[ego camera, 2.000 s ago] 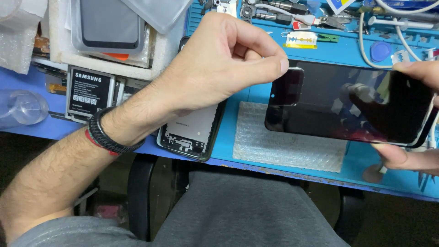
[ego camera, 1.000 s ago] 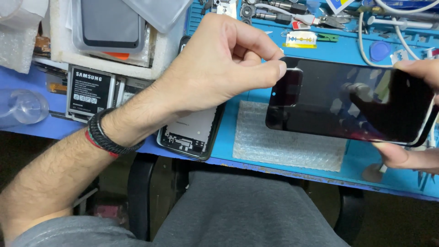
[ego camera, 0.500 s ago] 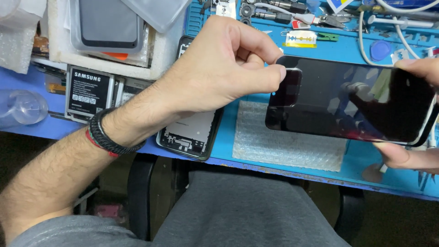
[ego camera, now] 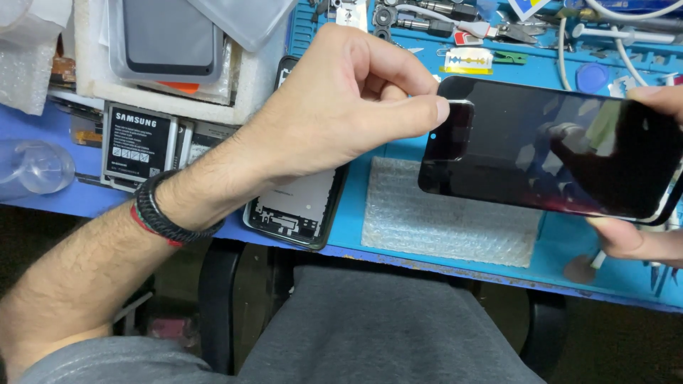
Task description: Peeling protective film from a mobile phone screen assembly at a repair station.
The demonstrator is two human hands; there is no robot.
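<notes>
My right hand (ego camera: 640,238) holds a black, glossy phone (ego camera: 555,153) by its right end, flat above the blue work mat (ego camera: 569,259). My left hand (ego camera: 341,107), with a black band at the wrist, pinches thumb and forefinger on a clear film tab (ego camera: 455,131) at the phone's left end. The film looks lifted off the glass over that end. My right fingers wrap around the phone's far and near edges.
Under my left hand lies an opened phone frame (ego camera: 292,213). A battery (ego camera: 139,146) and a white foam tray (ego camera: 89,71) sit at the left. A bubble-wrap pad (ego camera: 448,220) lies below the phone. Small tools (ego camera: 441,18) and cables line the back.
The phone has risen slightly toward the back of the mat. My left hand keeps its pinch at the phone's left end, barely shifted.
</notes>
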